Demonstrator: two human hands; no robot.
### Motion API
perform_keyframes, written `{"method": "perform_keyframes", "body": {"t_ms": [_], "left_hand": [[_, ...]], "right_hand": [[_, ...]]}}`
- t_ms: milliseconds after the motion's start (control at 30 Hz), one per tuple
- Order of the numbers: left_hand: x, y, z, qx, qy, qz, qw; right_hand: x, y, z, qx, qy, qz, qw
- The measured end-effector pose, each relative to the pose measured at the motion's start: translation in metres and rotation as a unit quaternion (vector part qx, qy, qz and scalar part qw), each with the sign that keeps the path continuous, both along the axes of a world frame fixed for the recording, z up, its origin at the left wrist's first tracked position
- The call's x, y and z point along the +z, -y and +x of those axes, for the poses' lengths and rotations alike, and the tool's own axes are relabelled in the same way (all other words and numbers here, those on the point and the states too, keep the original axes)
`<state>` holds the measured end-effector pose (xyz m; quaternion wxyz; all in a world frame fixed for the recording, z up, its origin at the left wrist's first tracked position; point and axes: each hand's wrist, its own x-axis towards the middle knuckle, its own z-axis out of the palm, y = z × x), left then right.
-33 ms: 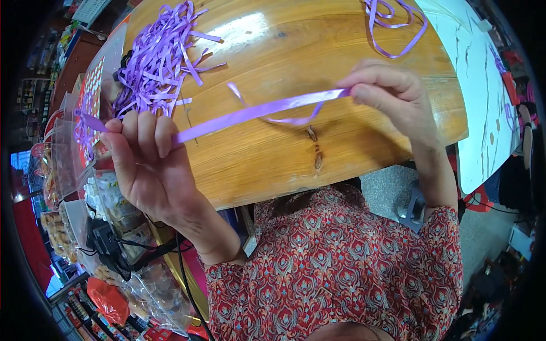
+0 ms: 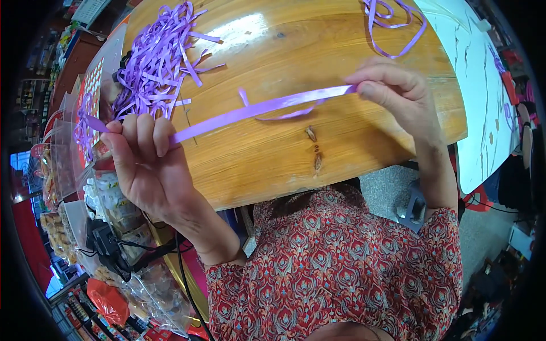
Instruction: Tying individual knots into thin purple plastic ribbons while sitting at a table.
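A purple satin ribbon (image 2: 261,108) is stretched taut between my two hands above the wooden table. My left hand (image 2: 151,159), palm up with its fingers curled, grips it at the left, and a short part sticks out past the thumb. My right hand (image 2: 395,94) pinches the ribbon between thumb and forefinger at the right. From there a loose tail hangs behind the taut stretch, its tip showing above it. Just beyond my left hand lies a heap of cut purple ribbon pieces (image 2: 156,62).
On the wooden table (image 2: 256,170), a coil of purple ribbon (image 2: 392,25) lies at the far right. A white marbled surface (image 2: 483,113) adjoins on the right. Packaged goods (image 2: 114,193), a black clamp-like device (image 2: 108,244) and a cable stand along the left.
My right hand has shifted slightly to the right, with the ribbon still pinched. The ribbon's loose tail has swung a little. My left hand stays nearly where it was.
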<state>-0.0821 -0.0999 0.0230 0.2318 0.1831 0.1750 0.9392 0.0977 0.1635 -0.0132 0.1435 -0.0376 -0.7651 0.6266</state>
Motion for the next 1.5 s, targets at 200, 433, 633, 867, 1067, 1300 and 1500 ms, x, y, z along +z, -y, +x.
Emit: {"method": "perform_keyframes", "body": {"t_ms": [200, 433, 633, 867, 1067, 1300, 1500], "left_hand": [[-0.034, 0.03, -0.038, 0.103, 0.011, -0.067, 0.992], [-0.062, 0.02, -0.048, 0.39, -0.142, -0.533, 0.737], [-0.048, -0.07, 0.06, 0.173, -0.313, -0.399, 0.844], [-0.051, -0.087, 0.086, -0.033, -0.192, -0.397, 0.897], [-0.057, -0.033, 0.031, 0.195, -0.391, -0.557, 0.707], [-0.064, -0.058, 0.046, 0.272, -0.529, -0.502, 0.628], [-0.072, -0.056, 0.038, 0.276, -0.45, -0.545, 0.651]], "right_hand": [[-0.01, -0.03, 0.031, -0.098, 0.026, 0.002, 0.995], [-0.02, -0.015, 0.02, -0.075, 0.007, 0.011, 0.997], [-0.005, 0.008, 0.003, -0.032, -0.036, 0.112, 0.993], [0.012, 0.018, 0.008, -0.096, -0.082, 0.192, 0.973], [-0.022, -0.02, 0.03, -0.154, -0.056, 0.151, 0.975], [-0.015, 0.008, 0.0, -0.135, -0.097, 0.264, 0.95], [-0.032, 0.0, -0.01, -0.131, -0.053, 0.464, 0.875]]}}
